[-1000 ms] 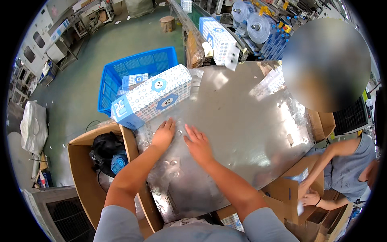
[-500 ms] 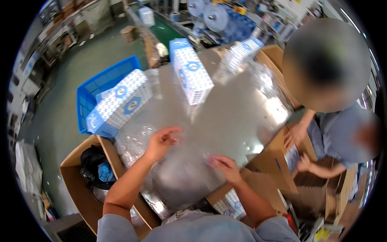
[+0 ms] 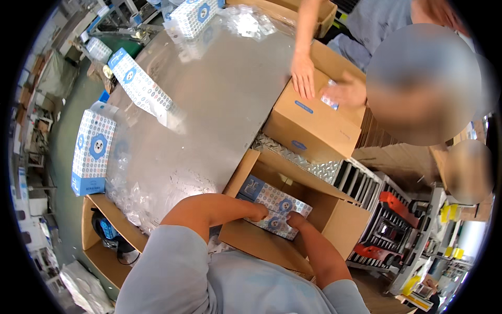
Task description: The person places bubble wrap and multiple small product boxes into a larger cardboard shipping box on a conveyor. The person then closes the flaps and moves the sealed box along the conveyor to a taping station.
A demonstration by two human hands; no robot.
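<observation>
Two white boxes with a small print and blue ends lie side by side in an open cardboard carton against the table's near edge. My left hand has its fingers curled at the seam between the upper patterned box and the lower patterned box. At the right end of the boxes, my right hand is closed on their edge, thumb and fingers bent. Both hands' fingertips are partly hidden, so I cannot tell which box each grips.
A metal table bears a leaning patterned box, an upright one and clear plastic wrap. Across the corner, a co-worker's hands work over another carton. A roller conveyor runs at right; a carton holds dark items.
Both my hands have left the space above the table and moved down into the carton, onto the patterned boxes. My view has swung right. The co-worker's hands have shifted over their carton.
</observation>
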